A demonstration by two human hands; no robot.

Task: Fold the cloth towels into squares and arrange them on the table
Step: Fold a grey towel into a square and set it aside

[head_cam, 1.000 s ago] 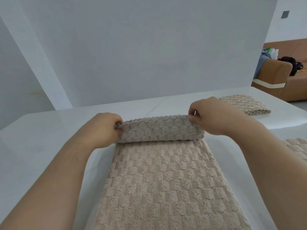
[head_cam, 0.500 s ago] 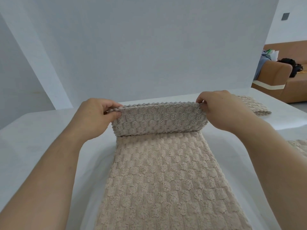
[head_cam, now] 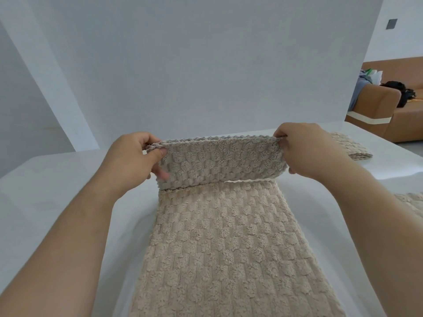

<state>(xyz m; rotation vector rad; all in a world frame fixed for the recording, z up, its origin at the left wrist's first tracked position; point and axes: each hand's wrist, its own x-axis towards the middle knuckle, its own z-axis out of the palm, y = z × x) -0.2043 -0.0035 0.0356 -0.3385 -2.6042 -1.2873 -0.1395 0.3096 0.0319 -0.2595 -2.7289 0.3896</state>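
Long beige waffle-textured cloth towel point(head_cam: 219, 248) lies lengthwise down the middle of the white tabletop point(head_cam: 57, 191), running from the near edge toward the far side. Its far end is lifted off the surface and turned back over the flat part, forming a raised doubled band.

Left hand point(head_cam: 132, 161) pinches the left corner of that raised end, thumb on top, fingers underneath. Right hand point(head_cam: 304, 152) pinches the right corner the same way. Both hands closed on the towel; top edge held taut and roughly level between them.

Second beige folded towel point(head_cam: 352, 147) sits flat on the tabletop at far right, partly hidden behind the right hand. Edge of a third beige towel point(head_cam: 412, 202) shows at right, behind the right forearm; can't tell if it's folded.

White panel point(head_cam: 206, 65) stands behind the tabletop. Brown sofa point(head_cam: 389, 106) at far right.
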